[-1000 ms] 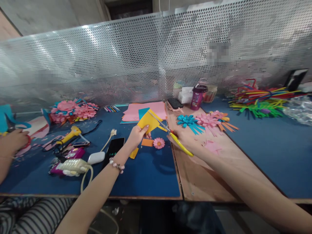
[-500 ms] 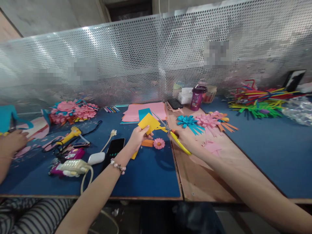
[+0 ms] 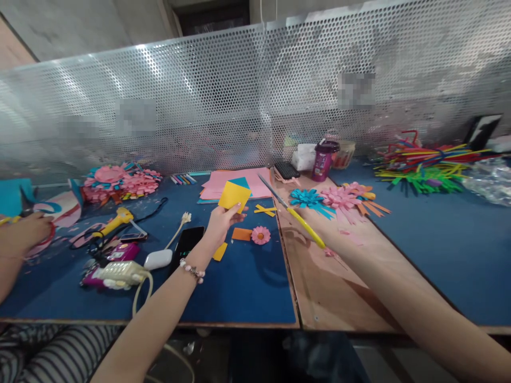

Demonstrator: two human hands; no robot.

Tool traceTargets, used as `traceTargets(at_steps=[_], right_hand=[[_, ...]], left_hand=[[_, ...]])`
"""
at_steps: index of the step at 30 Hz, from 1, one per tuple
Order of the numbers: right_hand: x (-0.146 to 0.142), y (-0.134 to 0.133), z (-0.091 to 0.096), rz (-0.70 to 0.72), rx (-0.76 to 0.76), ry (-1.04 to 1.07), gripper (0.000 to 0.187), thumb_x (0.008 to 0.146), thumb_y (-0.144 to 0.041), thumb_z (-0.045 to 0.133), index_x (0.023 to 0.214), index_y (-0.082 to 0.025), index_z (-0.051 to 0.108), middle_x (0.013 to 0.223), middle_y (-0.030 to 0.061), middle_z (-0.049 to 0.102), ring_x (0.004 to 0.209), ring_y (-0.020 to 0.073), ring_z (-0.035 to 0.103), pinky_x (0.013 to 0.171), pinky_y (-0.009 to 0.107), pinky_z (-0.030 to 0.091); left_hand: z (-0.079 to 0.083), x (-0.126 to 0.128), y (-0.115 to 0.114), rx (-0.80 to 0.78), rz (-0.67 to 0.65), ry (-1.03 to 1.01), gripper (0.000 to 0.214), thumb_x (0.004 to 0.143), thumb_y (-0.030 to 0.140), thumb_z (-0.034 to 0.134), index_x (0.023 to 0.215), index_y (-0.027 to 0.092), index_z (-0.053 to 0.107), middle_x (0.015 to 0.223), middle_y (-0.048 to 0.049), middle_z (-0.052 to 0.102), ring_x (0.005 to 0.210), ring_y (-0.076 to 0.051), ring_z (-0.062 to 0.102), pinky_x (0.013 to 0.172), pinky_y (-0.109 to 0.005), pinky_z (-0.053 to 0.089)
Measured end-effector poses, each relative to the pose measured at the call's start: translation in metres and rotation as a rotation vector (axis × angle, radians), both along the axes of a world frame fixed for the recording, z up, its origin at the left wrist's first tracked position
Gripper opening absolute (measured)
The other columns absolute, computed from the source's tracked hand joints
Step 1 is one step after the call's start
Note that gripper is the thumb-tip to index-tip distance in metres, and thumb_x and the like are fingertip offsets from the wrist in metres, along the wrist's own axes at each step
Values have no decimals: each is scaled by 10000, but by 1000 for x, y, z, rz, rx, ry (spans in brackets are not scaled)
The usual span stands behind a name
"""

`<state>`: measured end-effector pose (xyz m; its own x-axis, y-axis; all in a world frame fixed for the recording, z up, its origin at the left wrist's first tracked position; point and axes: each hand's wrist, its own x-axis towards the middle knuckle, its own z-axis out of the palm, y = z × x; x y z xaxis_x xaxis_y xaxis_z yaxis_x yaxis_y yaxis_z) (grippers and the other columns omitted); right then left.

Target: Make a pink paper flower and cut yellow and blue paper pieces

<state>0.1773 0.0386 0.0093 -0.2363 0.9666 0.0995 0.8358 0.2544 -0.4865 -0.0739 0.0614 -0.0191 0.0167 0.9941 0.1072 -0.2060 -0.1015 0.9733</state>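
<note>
A piece of yellow paper (image 3: pixel 233 196) is pinched between the thumb and fingers of my left hand (image 3: pixel 225 221), above the table. My right hand (image 3: pixel 315 223) grips yellow-handled scissors (image 3: pixel 305 226), whose blades point up and left, apart from the paper. Yellow paper strips (image 3: pixel 265 210) lie crossed on the blue table between my hands. Below them are an orange paper piece (image 3: pixel 241 234) and a small pink paper flower (image 3: pixel 261 235). Behind my left hand, pink paper sheets (image 3: pixel 257 186) lie stacked with a blue piece (image 3: pixel 240 182) on top.
Blue and pink paper flowers (image 3: pixel 307 198) lie beyond my right hand, near a purple cup (image 3: pixel 322 162). At left are a phone (image 3: pixel 189 246), a glue gun (image 3: pixel 115 222) and a power strip (image 3: pixel 122 274). A co-worker's hand (image 3: pixel 34 231) handles scissors and blue paper at far left.
My left hand has moved the yellow paper slightly left and up. The scissors have drawn away to the right, and the yellow strips now lie uncovered on the table.
</note>
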Motion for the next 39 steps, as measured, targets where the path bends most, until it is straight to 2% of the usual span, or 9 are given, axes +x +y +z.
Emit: traceTargets(at_steps=[3,6,10,14,22,34,39], right_hand=[[1,-4,6,1,-21,-38,403,889,-510,452,756,-167,618,643,37,609,603,151,557,567,260,379],[-2,-11,11,34,-27,-69,465,872,-544,455,712,-147,638,601,64,603,592,173,569,543,260,347],[-6,-17,13,62,-9,-90,468,868,-566,452,786,-148,646,649,51,612,584,145,548,544,251,353],[-7,-17,12,75,8,-98,467,868,-555,434,735,-171,664,622,63,611,571,166,550,511,258,296],[-6,-15,9,101,28,-99,498,872,-545,408,667,-154,641,565,53,570,499,143,498,483,255,256],[-5,-12,3,93,61,-76,442,843,-537,447,736,-160,652,590,48,586,546,158,513,503,247,278],[-7,-14,6,99,61,-76,420,855,-512,444,756,-163,657,623,50,602,549,151,511,508,245,278]], left_hand=[[0,0,0,6,13,-11,402,718,341,713,1011,72,659,924,-158,712,682,-154,654,675,-291,531],[1,0,0,12,19,-16,399,721,343,711,1013,77,659,919,-150,715,680,-149,651,675,-284,529],[1,0,-1,23,30,1,412,714,354,716,1017,79,662,896,-143,719,687,-162,658,675,-290,527],[0,1,-1,30,23,39,436,701,373,725,1015,75,672,875,-143,723,687,-183,663,676,-308,525],[1,5,-5,43,3,91,445,676,412,738,960,73,695,841,-140,728,656,-195,657,672,-323,523],[2,3,-4,61,-5,124,390,693,432,718,851,76,706,806,-138,722,627,-190,648,649,-319,520],[0,1,-1,70,-12,133,362,694,415,721,821,76,700,753,-124,709,642,-189,642,636,-307,520]])
